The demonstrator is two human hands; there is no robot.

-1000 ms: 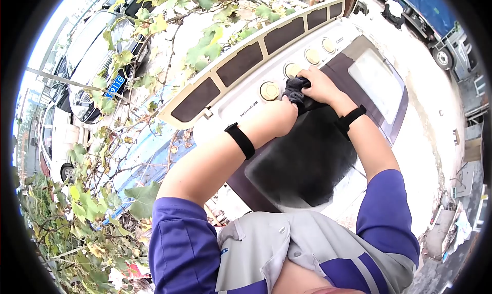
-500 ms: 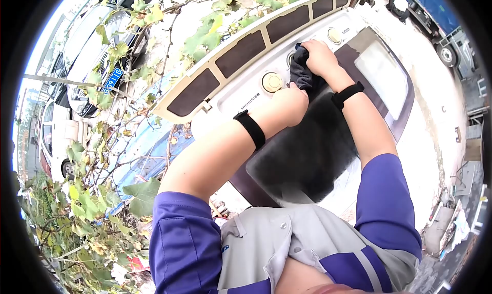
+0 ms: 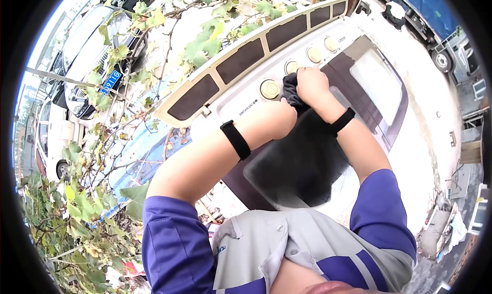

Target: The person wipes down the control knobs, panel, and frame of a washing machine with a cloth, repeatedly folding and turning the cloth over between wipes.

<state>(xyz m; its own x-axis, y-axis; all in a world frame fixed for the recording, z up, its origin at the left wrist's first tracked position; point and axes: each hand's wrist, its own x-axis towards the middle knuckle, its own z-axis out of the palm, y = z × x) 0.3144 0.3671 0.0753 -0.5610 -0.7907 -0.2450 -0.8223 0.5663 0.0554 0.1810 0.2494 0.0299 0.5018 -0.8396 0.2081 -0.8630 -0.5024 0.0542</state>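
A dark, bunched cloth [image 3: 292, 90] hangs between my two hands over the washing machine's light control panel [image 3: 238, 102]. My left hand [image 3: 281, 119] grips its lower left end, with the fingers closed. On the upper right, my right hand [image 3: 313, 86] is closed round the other end. Cream round knobs line the panel; one knob [image 3: 269, 89] is just left of the cloth, and another [image 3: 292, 67] is just above it. Below my hands lies the machine's dark lid window [image 3: 297, 161].
A raised cream flap with dark panels [image 3: 241, 58] runs behind the knobs. Vines with leaves [image 3: 84, 207] fill the left side, before parked cars [image 3: 97, 53]. A truck [image 3: 442, 58] and a person [image 3: 394, 13] are at the upper right.
The cloth was stretched longer towards the upper right half a second ago; now it is bunched shorter, lower and further left. Both hands have moved left, my right hand also downwards.
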